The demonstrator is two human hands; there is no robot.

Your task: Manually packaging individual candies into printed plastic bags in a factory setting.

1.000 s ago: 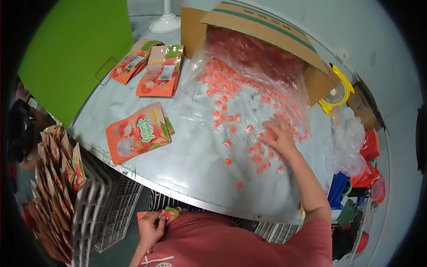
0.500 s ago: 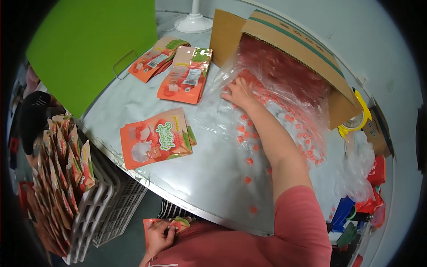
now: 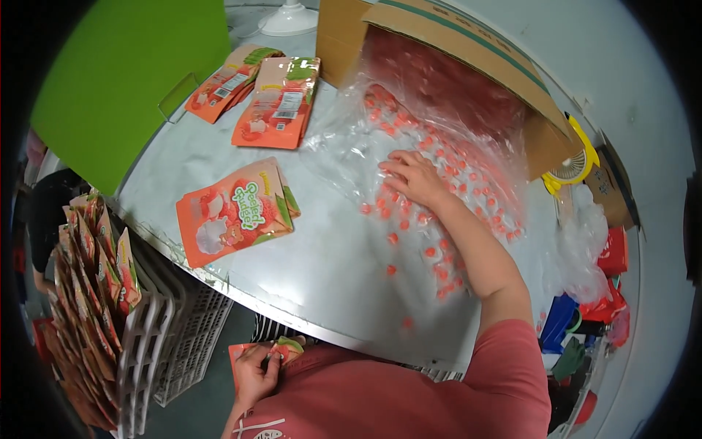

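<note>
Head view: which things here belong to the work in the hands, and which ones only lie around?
In use:
right hand on small wrapped red candies
left hand holding an orange pouch
cardboard box

Lying about:
yellow fan
green board
white crate

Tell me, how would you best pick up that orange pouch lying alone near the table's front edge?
Probably by the orange pouch's lower left corner, coming from the table's near edge. It lies flat, and that corner sits close to the edge, so fingers could slide under there.
</note>
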